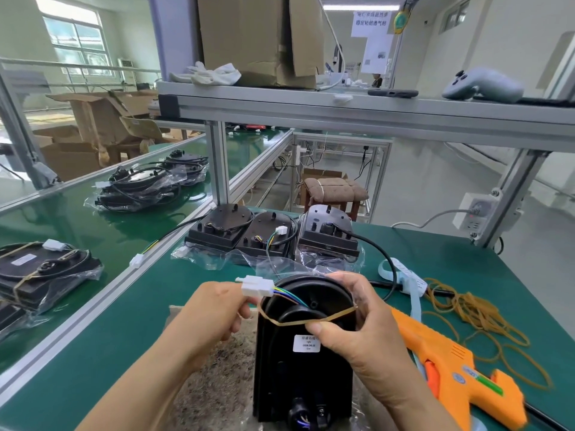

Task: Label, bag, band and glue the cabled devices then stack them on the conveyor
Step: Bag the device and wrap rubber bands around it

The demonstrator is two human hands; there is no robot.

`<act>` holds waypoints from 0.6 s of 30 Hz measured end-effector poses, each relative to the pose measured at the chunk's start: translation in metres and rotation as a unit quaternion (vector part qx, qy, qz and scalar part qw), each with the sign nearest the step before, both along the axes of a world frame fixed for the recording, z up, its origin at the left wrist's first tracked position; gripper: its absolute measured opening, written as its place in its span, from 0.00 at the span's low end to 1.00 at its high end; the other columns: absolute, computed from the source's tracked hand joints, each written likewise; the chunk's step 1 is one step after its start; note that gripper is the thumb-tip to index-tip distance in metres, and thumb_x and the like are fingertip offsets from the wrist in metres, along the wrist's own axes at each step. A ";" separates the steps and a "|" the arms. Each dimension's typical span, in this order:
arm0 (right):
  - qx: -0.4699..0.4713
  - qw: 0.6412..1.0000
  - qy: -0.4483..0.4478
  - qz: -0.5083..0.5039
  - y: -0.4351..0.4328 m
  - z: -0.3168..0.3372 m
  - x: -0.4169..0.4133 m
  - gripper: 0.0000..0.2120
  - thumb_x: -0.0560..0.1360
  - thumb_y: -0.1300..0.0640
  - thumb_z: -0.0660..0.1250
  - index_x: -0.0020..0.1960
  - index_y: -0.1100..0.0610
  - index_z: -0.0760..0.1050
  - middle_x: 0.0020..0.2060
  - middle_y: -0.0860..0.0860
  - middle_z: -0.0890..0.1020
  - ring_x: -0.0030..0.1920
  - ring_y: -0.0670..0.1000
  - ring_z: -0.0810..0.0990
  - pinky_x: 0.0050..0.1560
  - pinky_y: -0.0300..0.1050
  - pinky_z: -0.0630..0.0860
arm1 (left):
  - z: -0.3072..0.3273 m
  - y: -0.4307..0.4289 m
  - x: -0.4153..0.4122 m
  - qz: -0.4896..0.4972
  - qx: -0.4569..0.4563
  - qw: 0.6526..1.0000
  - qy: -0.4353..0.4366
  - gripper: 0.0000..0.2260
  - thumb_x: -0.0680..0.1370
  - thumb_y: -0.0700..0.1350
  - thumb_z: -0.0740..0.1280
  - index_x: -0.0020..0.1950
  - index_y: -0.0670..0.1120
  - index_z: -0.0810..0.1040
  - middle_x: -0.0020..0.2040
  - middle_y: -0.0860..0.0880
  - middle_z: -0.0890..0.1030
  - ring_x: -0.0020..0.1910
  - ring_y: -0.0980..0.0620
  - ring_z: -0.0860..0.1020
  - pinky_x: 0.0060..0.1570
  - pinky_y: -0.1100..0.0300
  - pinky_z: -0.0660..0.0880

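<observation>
My hands are gripping: left hand (214, 315) pinching the connector (255, 287), right hand (353, 321) pinching the rubber band (339, 315) over the device (303, 368); a slipping pinch risks it snapping away.

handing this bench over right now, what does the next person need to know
Hands: left hand holds the white connector; right hand pinches a rubber band stretched across the device.
Done: the device is labelled and bagged, on the table.
To do: finish banding, glue with the glue gun, stack on the conveyor by the finished stacks. Three more devices wait behind.
</observation>
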State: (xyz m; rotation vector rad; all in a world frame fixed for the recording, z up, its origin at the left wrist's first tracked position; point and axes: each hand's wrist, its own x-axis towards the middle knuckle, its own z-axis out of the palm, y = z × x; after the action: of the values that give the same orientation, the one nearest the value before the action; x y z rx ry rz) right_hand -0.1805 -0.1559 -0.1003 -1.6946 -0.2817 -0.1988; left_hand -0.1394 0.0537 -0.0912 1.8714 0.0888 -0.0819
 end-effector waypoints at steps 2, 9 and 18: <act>-0.033 0.999 -0.001 -0.018 0.001 -0.002 0.001 0.25 0.58 0.45 0.76 0.54 0.36 0.76 0.50 0.39 0.84 0.52 0.41 0.83 0.48 0.34 0.78 | -0.009 0.006 -0.002 0.049 0.082 0.993 -0.070 0.13 0.77 0.45 0.65 0.32 0.50 0.77 0.27 0.54 0.74 0.27 0.55 0.67 0.34 0.60 0.65; -0.061 0.996 0.016 -0.062 0.001 -0.009 0.014 0.22 0.65 0.38 0.70 0.58 0.39 0.74 0.50 0.40 0.84 0.50 0.42 0.83 0.53 0.49 0.79 | -0.035 0.013 -0.023 0.026 0.260 0.896 -0.358 0.34 0.71 0.35 0.74 0.72 0.57 0.67 0.59 0.60 0.72 0.56 0.61 0.75 0.49 0.67 0.74; 0.133 0.964 0.231 0.015 -0.003 0.013 0.035 0.22 0.68 0.49 0.75 0.60 0.57 0.81 0.53 0.59 0.86 0.52 0.59 0.85 0.52 0.54 0.81 | -0.023 0.000 -0.023 -0.096 0.269 0.772 -0.568 0.26 0.75 0.40 0.67 0.72 0.52 0.67 0.72 0.48 0.66 0.71 0.50 0.65 0.60 0.57 0.73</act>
State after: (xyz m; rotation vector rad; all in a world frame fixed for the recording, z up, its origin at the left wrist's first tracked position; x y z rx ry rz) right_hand -0.1450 -0.1588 -0.0875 -1.4190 0.0673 0.1777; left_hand -0.1627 0.0540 -0.1146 2.1783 -1.0149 1.0371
